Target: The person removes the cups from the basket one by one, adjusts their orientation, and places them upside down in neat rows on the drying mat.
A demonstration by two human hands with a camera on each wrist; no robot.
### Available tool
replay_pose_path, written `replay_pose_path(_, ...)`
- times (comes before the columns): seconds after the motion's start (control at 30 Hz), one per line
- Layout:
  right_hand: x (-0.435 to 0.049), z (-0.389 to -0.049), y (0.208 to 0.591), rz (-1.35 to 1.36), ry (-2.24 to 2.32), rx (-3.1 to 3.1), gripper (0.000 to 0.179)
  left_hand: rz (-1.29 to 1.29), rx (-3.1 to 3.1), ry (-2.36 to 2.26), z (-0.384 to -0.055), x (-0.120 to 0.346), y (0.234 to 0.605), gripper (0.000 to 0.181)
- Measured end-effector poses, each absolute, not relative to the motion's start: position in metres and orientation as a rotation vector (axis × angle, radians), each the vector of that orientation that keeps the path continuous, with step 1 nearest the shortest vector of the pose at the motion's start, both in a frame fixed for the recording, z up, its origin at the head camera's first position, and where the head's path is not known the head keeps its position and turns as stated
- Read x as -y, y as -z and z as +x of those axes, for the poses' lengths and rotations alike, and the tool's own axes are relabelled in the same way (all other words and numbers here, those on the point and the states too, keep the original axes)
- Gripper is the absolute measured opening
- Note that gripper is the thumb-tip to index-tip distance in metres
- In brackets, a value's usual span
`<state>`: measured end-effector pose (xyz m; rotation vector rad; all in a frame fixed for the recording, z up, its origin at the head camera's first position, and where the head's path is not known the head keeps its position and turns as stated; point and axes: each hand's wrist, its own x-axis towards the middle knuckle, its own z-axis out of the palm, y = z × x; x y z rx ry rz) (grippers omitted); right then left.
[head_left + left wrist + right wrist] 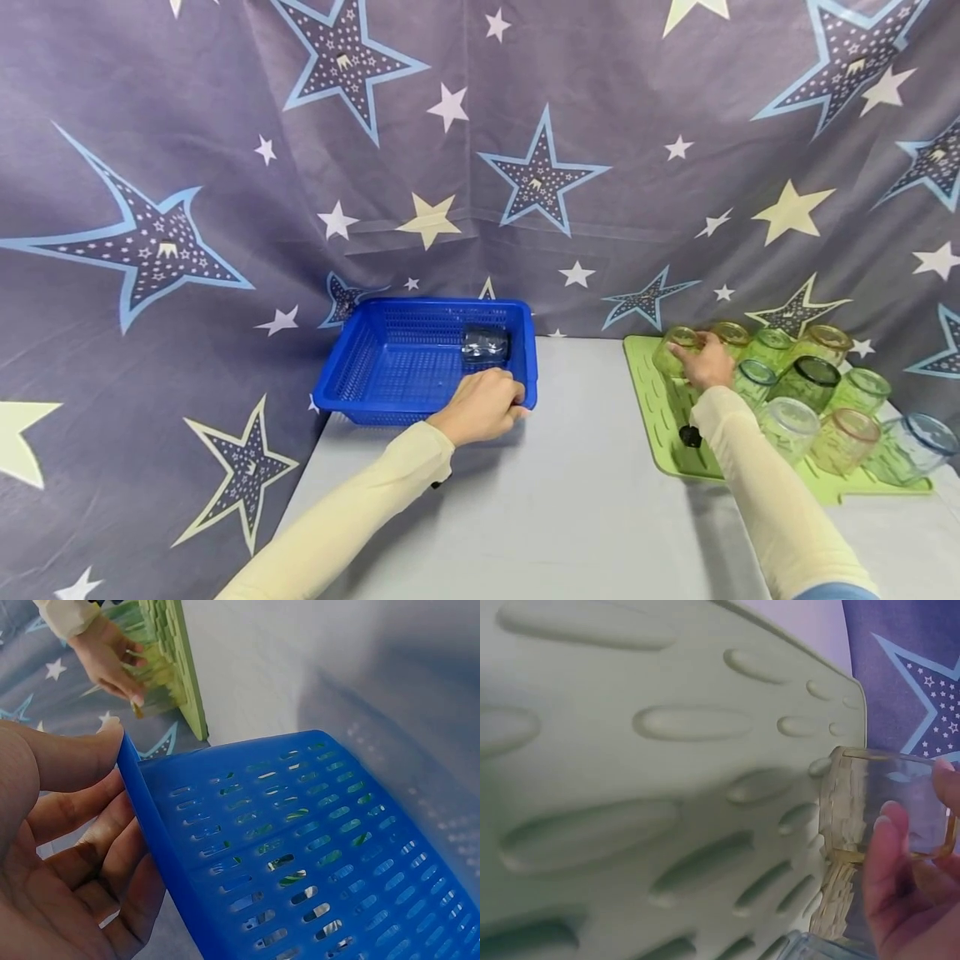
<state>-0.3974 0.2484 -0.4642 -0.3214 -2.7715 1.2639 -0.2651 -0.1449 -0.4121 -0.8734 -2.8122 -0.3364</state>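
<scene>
My left hand grips the near right corner of a blue plastic basket. In the left wrist view, the thumb lies on the outer edge of its rim, with the fingers below. Inside the basket, a dark bluish glass lies against the right side. At the far left corner of a green drying mat, my right hand holds a yellowish drinking glass near its rim. In the right wrist view, that glass has its base at the mat; contact is unclear.
Several coloured glasses stand close together on the mat, among them a dark green glass, a pink glass and a blue-rimmed glass. A white table lies between basket and mat. A star-patterned cloth hangs behind.
</scene>
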Motion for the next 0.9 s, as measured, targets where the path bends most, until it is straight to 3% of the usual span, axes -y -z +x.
replay_pose_path(0.73, -0.250, -0.393, 0.463, -0.291, -1.121, 2.848, 0.091, -0.890, 2.803, 0.384, -0.264, 0.143, 0.411, 0.011)
replay_pose_path(0.9, -0.245, -0.389, 0.461, -0.245, -1.099, 2.801, 0.084, -0.882, 2.831, 0.401, -0.266, 0.146, 0.410, 0.012)
